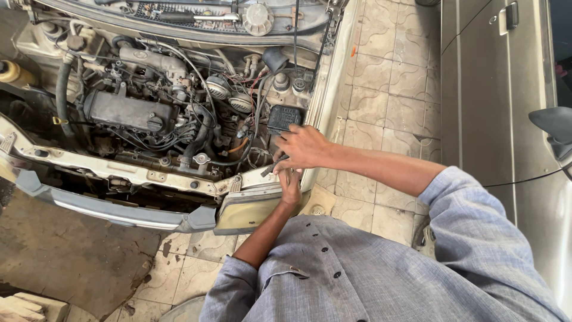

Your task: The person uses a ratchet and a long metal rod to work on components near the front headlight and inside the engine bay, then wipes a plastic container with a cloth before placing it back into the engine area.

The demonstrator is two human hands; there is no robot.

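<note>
I look down into an open car engine bay (149, 113). My right hand (304, 146) reaches over the front corner of the car and grips a dark tool (273, 166) by the black fuse box (283, 117). My left hand (290, 186) sits just below it, fingers curled at the top edge of the headlight (247, 209); what it holds is hidden. Both arms wear grey-blue sleeves.
The silver front bumper (119, 214) runs across the lower left. A second silver car (500, 89) stands at the right, its mirror (554, 122) near my right elbow. Tiled floor (387, 89) lies between the cars. Pale blocks (30, 307) sit at the bottom left.
</note>
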